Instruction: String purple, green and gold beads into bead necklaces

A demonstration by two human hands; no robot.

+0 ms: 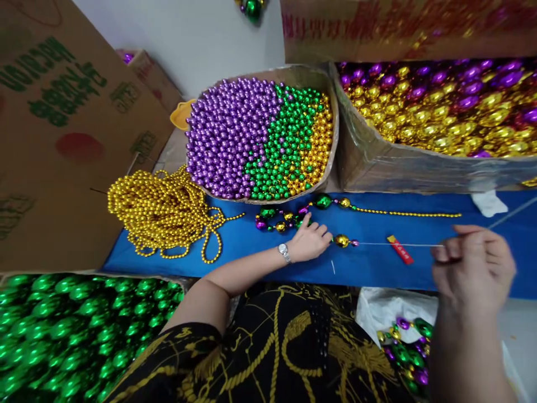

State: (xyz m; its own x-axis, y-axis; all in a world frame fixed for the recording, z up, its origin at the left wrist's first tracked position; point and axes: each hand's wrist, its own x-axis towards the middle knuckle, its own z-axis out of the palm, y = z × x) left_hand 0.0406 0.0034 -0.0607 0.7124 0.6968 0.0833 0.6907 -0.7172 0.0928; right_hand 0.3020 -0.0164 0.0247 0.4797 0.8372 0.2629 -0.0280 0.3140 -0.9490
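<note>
Beads fill nearly every container in view. At the centre of the frame the left hand (309,242) lies on the blue table (377,266), fingers loosely curled, its fingertips touching a gold bead (342,240) threaded on a thin string (398,244); a wristwatch (284,253) sits on that wrist. The string runs rightward across the table to the right hand (474,267) at the right edge, which is closed and pinches the string's end between thumb and fingers. A small red object (400,249) lies on the table just under the string, between the two hands. Just above the left hand lies a strand of green, gold and purple beads (293,215), trailing into a line of small gold beads toward the right. A heap of gold bead strands (165,212) lies at centre left. Behind it, a round cardboard tray (260,140) holds purple, green and gold beads in separate patches. A box of large gold and purple beads (440,106) stands at the upper right, and a box of green beads (84,330) fills the lower left.
</note>
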